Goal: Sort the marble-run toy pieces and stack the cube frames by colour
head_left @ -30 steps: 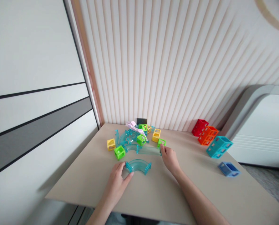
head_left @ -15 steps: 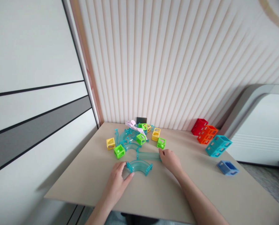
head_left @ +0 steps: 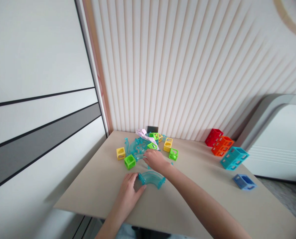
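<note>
My left hand (head_left: 130,191) rests on the table with thumb and fingers around the left end of a clear teal curved track piece (head_left: 151,177), which lies flat. My right hand (head_left: 156,159) reaches across to the pile, its fingers closed at the right end of another teal curved track piece (head_left: 139,156). Its fingertips are partly hidden. Beneath this hand and forearm a straight teal track is mostly covered. Just left of the pile sit a green cube frame (head_left: 130,162) and a yellow cube frame (head_left: 120,153).
Behind are a pink piece (head_left: 146,136), more teal tracks and a green cube (head_left: 173,154) beside a yellow block (head_left: 168,144). Red (head_left: 213,137), orange (head_left: 222,146), teal (head_left: 234,158) and blue (head_left: 244,182) blocks stand at right. A ribbed wall closes the table's back.
My right hand has left the straight track's right end and moved left and away from me to the curved track by the pile. My left hand stays at its curved track.
</note>
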`<state>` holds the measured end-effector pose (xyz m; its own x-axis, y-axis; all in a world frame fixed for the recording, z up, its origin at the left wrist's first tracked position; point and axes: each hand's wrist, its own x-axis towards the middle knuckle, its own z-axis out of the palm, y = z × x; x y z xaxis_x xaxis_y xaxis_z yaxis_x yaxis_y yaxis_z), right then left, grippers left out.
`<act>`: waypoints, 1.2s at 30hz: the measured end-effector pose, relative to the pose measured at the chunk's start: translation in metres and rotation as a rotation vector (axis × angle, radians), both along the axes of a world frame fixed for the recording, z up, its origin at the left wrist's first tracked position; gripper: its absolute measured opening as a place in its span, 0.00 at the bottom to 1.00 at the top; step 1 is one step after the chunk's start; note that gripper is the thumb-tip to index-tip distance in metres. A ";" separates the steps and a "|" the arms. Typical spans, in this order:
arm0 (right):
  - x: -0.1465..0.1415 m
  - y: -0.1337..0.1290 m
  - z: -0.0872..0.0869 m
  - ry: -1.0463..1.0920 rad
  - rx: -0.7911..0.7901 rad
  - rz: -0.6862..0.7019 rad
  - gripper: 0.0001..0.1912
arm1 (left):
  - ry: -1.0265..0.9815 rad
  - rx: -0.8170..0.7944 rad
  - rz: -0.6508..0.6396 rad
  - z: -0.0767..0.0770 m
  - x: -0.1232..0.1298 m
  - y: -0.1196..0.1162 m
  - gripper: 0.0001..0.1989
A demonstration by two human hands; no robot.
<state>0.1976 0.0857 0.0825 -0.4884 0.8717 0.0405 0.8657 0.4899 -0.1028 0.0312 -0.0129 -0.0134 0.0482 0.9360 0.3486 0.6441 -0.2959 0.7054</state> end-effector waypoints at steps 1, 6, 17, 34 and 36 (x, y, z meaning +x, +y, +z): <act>-0.005 0.003 -0.003 -0.026 0.004 -0.007 0.11 | 0.000 -0.004 0.002 0.000 0.000 0.000 0.17; -0.020 0.006 -0.015 -0.123 0.034 -0.058 0.12 | 0.000 -0.011 -0.003 0.002 0.001 0.001 0.17; -0.028 0.008 -0.013 -0.172 0.047 -0.193 0.16 | -0.004 -0.003 -0.007 0.001 0.002 0.001 0.17; 0.005 0.013 -0.016 -0.002 0.056 -0.148 0.17 | -0.015 -0.004 -0.004 0.003 0.001 0.000 0.17; 0.008 0.013 -0.012 0.035 0.083 -0.133 0.20 | -0.011 -0.007 0.004 0.003 0.002 -0.001 0.16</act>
